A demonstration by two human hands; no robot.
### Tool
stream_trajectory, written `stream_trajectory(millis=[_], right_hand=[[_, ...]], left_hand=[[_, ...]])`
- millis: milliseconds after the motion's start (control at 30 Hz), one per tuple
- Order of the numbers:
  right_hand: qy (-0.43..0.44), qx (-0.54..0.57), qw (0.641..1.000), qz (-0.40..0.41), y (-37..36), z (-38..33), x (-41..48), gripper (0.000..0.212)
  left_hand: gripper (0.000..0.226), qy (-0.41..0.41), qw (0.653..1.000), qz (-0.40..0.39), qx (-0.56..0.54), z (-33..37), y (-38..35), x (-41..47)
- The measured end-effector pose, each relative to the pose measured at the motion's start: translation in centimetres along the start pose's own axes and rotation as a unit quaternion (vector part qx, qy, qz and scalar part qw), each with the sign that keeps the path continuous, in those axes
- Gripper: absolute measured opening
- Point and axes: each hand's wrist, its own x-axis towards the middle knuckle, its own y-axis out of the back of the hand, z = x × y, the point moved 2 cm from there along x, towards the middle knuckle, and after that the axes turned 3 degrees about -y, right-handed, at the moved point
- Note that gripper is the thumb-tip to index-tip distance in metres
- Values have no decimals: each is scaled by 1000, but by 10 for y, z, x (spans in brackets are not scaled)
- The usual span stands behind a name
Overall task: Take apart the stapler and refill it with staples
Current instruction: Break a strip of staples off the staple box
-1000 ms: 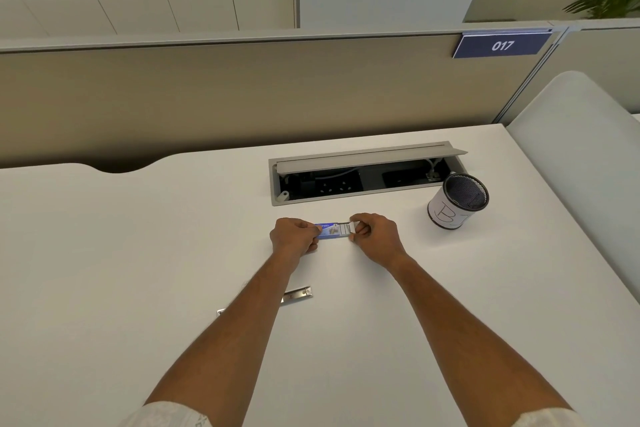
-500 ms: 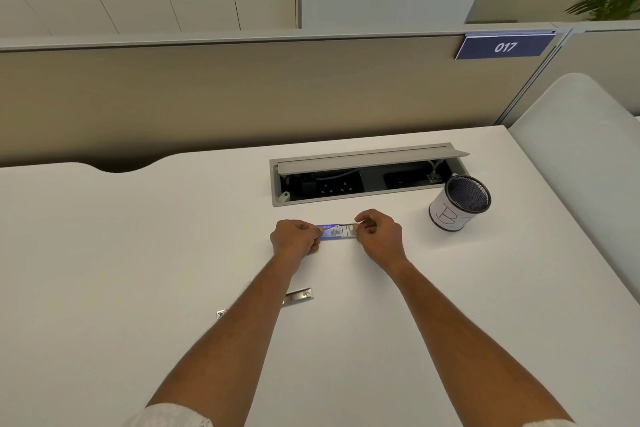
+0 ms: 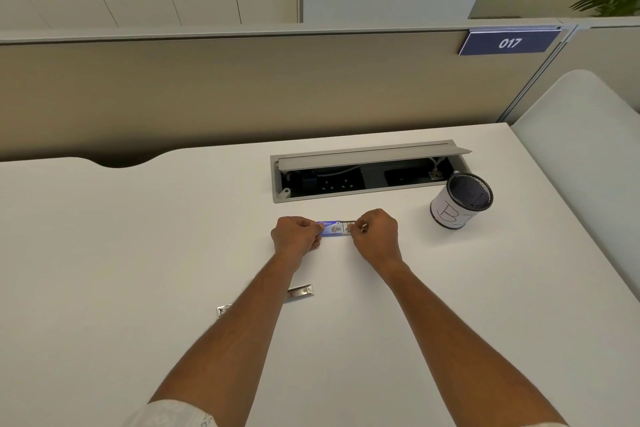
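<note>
Far half of desk (image 3: pixel 138 253), just before cable tray (image 3: pixel 346 196): staple box (image 3: pixel 333 228), held betw. both hands
L hand (image 3: pixel 296 234): fingers curled, pinching box's blue end
R hand (image 3: pixel 375 232): pinching its white end
Stapler strip (image 3: pixel 300 292): metal; nearer front edge; partly under L forearm; apart from box
Room: mesh cup (image 3: pixel 453 215) apart to R; wide desk L of arm

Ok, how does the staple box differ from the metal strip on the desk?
The staple box is blue and white; the metal strip is bare silver. The box is pinched at its ends by the left hand and right hand; the strip lies untouched on the desk. The box's middle shows; the strip's middle is hidden under the left forearm. Both are small, long and narrow.
</note>
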Motion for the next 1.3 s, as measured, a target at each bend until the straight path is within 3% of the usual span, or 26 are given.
stream_trajectory(millis=[333, 733, 900, 1100, 1300], right_hand=[[-59, -9, 998, 5, -6, -8, 0, 18], [-21, -7, 1000, -11, -4, -5, 1, 15], [38, -20, 999, -4, -5, -5, -2, 10], [217, -162, 963, 6, -6, -8, -12, 24], [218, -149, 964, 2, -7, -7, -17, 24]], left_hand=[[13, -5, 1000, 2, 2, 1, 0, -3], [11, -13, 1000, 1, 5, 0, 0, -3], [13, -15, 1000, -1, 7, 0, 0, -3], [12, -15, 1000, 3, 7, 0, 0, -4], [14, -16, 1000, 6, 14, 0, -1, -4]])
